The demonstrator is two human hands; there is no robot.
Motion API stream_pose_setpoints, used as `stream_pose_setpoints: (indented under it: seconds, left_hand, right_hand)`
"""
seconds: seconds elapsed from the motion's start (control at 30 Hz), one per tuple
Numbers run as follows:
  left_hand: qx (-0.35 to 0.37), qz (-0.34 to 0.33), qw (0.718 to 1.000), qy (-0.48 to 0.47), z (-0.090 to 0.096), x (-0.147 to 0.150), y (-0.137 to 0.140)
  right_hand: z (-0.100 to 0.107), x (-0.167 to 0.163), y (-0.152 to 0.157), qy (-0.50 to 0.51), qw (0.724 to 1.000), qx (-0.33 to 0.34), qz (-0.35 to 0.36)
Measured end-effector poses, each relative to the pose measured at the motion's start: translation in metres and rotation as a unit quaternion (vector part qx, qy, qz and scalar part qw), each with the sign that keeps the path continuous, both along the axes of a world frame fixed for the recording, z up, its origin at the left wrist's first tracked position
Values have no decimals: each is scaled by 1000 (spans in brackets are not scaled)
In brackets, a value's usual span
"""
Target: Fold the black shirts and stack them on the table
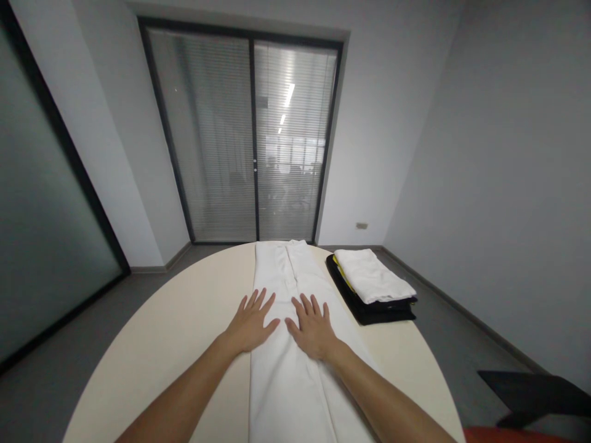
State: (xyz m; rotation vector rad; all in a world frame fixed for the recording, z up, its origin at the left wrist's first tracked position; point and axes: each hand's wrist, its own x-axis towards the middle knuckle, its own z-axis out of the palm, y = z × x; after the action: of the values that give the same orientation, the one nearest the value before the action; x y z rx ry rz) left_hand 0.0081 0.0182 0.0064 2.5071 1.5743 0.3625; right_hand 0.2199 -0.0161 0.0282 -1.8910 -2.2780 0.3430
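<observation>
White garment (286, 387): it lies long and flat on the round tabletop (180, 314); its far end reaches the far rim, and its near part goes out of view at the bottom.
Left hand (250, 323): palm down across the left edge of the garment; the grip is open, fingers spread.
Right hand (313, 331): also palm down, on the garment, just beside the left hand; its grip is open too.
Right forearm (383, 394): it passes over the right side of the garment and hides part of that edge.
Left side: a wide stretch of pale tabletop shows between the garment and the curved rim.
Right side: here the room is narrower, because a dark folded pile (385, 315), with a white folded cloth (373, 277) on top, stands near the garment and reaches the rim.
Beyond the tabletop: a black chair-like object (540, 394) at lower right; ahead, glass panels with blinds (217, 141).
</observation>
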Motion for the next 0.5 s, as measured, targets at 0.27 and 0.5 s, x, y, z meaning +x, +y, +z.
stream_pose_setpoints:
  seconds: [0.27, 0.5]
  left_hand:
    - [-71, -28, 996, 39, 27, -19, -2]
    - [1, -3, 999, 52, 44, -32, -18]
  right_hand:
    - [11, -29, -34, -11, 996, -86, -17]
    - [37, -41, -53, -27, 999, -12, 36]
